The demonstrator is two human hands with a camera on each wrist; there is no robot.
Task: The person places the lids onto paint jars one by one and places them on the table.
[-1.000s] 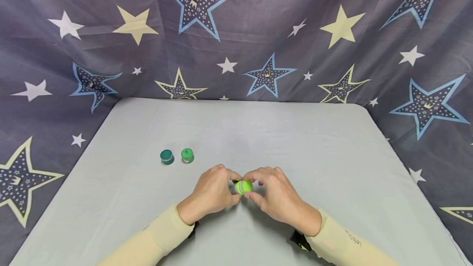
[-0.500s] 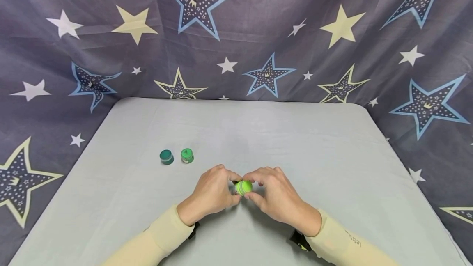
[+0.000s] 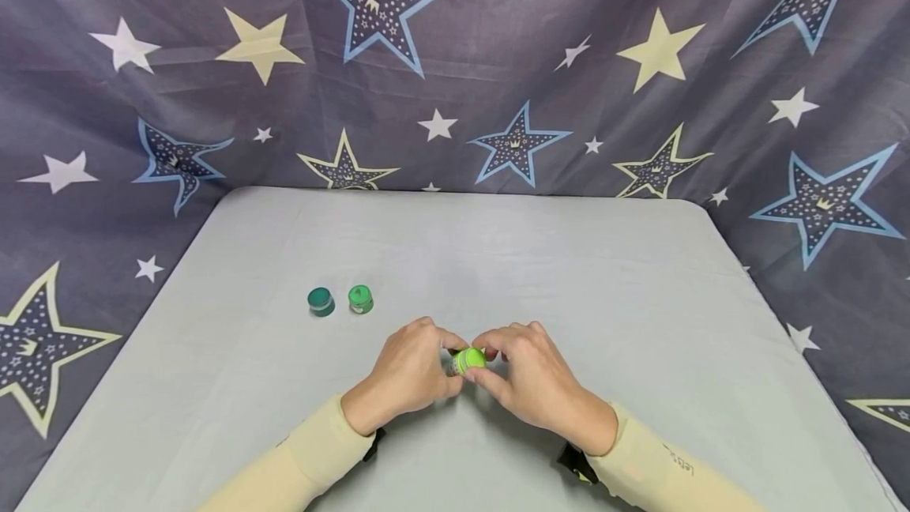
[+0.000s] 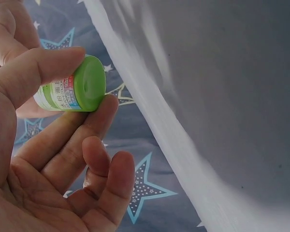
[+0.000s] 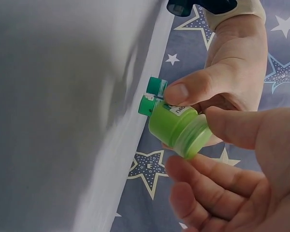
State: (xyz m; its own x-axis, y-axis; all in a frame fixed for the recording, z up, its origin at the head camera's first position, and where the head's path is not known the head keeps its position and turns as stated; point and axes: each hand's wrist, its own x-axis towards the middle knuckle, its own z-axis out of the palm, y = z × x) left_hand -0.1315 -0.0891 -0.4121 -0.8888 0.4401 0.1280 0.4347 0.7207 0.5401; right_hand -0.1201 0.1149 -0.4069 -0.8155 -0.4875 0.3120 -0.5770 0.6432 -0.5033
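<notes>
A small lime-green paint jar [image 3: 469,360] is held tilted between both hands, over the front middle of the table. My left hand [image 3: 408,366] grips its body between thumb and fingers, and a printed label [image 4: 67,92] shows there in the left wrist view. On the lid side, my right hand [image 3: 529,376] pinches the lid [image 5: 195,137], thumb on one edge and fingertips on the opposite one. In the right wrist view the lid sits against the jar's rim, with the green paint [image 5: 164,123] visible through the wall.
Two more small jars stand farther back on the left of the table: a dark teal one [image 3: 321,303] and a green one [image 3: 360,299]. Grey cloth covers the table [image 3: 604,275]. A star-patterned curtain [image 3: 469,62] hangs behind it and at both sides.
The right thumb and fingers have shifted slightly around the lid. The left hand and jar stay almost in place, and the two jars behind have not moved.
</notes>
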